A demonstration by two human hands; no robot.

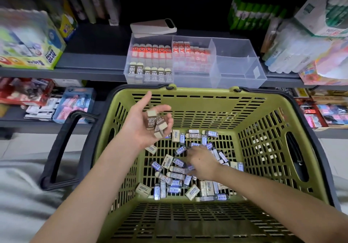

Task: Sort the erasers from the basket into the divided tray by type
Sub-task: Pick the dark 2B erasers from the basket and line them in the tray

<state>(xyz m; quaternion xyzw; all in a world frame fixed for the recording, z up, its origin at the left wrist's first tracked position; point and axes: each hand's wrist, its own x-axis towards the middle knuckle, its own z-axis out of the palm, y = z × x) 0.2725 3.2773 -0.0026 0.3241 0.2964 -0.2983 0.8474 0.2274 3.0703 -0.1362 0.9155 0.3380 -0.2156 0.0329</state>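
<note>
Left hand, centre: cupped round 2B erasers | right hand in basket: grip unclear | probably light, firm; pinch across sleeves.

I see grey shelf | clear divided tray at its front edge, centre | glue box left | flat white case behind tray | wrapped packs right | lower shelf carrying small stationery boxes

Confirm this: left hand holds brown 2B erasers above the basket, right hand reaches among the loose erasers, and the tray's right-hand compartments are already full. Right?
Not quite. In the head view the divided tray has no erasers in its right-hand compartments. The rest stands: left hand holds 2B erasers above the basket, right hand reaches among loose erasers.
</note>
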